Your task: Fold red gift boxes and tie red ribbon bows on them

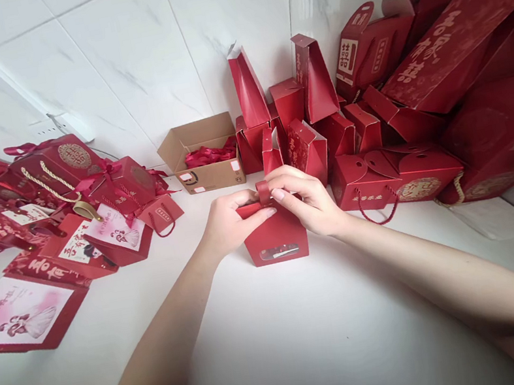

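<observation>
A small red gift box point(275, 232) with an oval clear window low on its front stands upright on the white table. My left hand point(235, 223) grips the box's top edge from the left, thumb along the front. With fingers pinched together, my right hand point(305, 200) holds a curled red strap point(264, 192) at the top of the box. The strap's far end is hidden behind the fingers. Just behind the hands stand several red boxes with pointed tops, one of them a narrow box point(271, 150).
An open cardboard box point(214, 173) of red ribbon stands against the tiled wall point(125, 63). Decorated gift boxes point(118, 233) crowd the left. More red boxes point(423, 173) and large bags point(464, 43) are piled on the right. The white table point(282, 334) extends toward me.
</observation>
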